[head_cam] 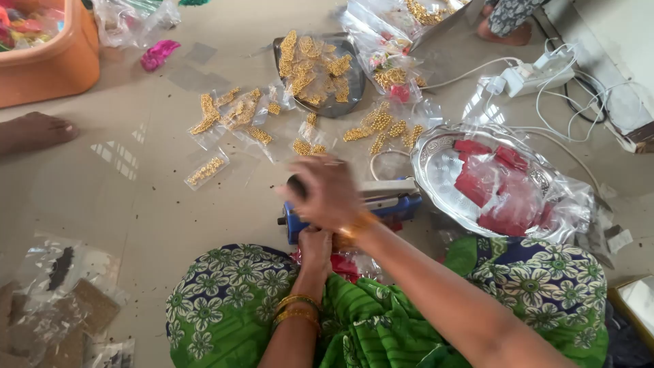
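Observation:
I sit on the floor with a blue heat sealer (395,204) in front of my lap. My right hand (328,194) is blurred and lies on top of the sealer's arm, closed on its black knob (296,185). Just below it, my left hand (317,247) rests at the sealer's near side, holding a clear plastic packet with something red inside (346,266). How the fingers hold the packet is hidden by the right wrist. Both wrists wear gold bangles.
A silver tray (436,160) with red packets in clear plastic stands at the right. Gold jewellery packets (235,116) lie scattered ahead, some on a dark tray (351,88). An orange tub (61,65), a power strip (528,78) with white cables, and other people's feet (34,129) are around.

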